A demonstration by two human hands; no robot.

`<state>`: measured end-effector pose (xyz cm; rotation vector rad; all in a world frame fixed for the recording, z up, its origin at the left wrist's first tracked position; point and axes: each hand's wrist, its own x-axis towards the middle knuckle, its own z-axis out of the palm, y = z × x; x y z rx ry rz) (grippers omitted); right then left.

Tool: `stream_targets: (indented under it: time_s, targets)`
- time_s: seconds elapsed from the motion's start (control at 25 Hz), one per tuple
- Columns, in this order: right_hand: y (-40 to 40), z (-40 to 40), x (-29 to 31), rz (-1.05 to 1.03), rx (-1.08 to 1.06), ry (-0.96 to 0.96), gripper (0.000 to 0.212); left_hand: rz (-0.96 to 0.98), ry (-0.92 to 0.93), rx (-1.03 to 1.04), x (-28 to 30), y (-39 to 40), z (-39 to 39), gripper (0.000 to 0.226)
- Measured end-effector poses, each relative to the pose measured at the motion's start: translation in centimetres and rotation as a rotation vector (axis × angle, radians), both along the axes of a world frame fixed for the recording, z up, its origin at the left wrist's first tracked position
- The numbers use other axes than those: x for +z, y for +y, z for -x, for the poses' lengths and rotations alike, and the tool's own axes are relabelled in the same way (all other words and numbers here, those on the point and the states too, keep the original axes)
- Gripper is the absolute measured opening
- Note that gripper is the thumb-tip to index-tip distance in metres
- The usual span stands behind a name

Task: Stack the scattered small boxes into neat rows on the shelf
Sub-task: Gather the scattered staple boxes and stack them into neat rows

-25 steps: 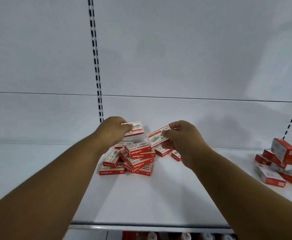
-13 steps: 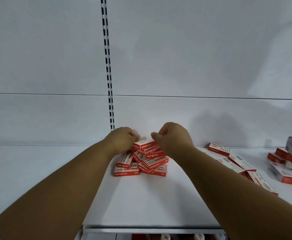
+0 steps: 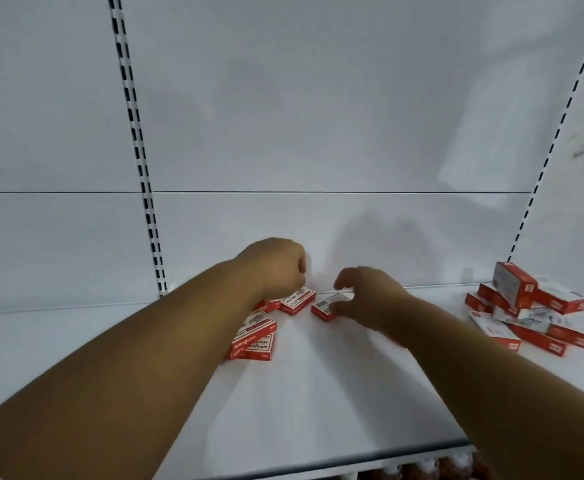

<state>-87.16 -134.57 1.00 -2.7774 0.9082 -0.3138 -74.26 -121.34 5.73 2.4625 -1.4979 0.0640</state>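
Box [image 3: 328, 304] w/ barcode label lies on shelf [image 3: 318, 393] under my right hand [image 3: 370, 299], fingers curled on it; left hand [image 3: 276, 268] hovers fisted above box [image 3: 295, 299], grip I cannot tell.

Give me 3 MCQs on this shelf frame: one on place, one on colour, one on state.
1. Where is the untidy heap of boxes that neither hand touches?
A. far right of the shelf
B. far left of the shelf
C. on the floor

2. What is the main colour of the small boxes?
A. blue
B. red with white labels
C. green

3. What is the right hand doing?
A. hanging idle off the shelf
B. lying flat on the back wall
C. curling its fingers around a single box lying on the shelf

Answers:
1 A, the heap sits by the right upright, away from both arms.
2 B, every box shows red sides and a white printed face.
3 C, the fingers arch over that box, while the left hand is curled above the middle pile.
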Motion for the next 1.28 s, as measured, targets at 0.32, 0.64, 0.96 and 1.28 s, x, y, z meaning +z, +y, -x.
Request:
stream_targets:
  time_s: [0.32,0.64,0.96,1.28]
  targets:
    - [-3.1,-0.9,-1.0,0.083,0.209,0.22,0.059,-0.466,-0.34,0.137,-3.2,-6.1,0.7,0.04]
    - [-4.3,2.3,2.7,-0.507,-0.05,-0.785,0.027,0.64,0.157,0.201,-2.1,-4.9,2.7,0.041]
    - [0.6,2.1,5.3,-1.159,0.117,-0.985,0.017,0.91,0.862,0.121,0.2,-0.2,5.6,0.016]
    - [6.3,0.2,2.7,-0.806,0.031,-0.586,0.01,0.386,0.27,0.175,-0.8,9.6,4.7,0.026]
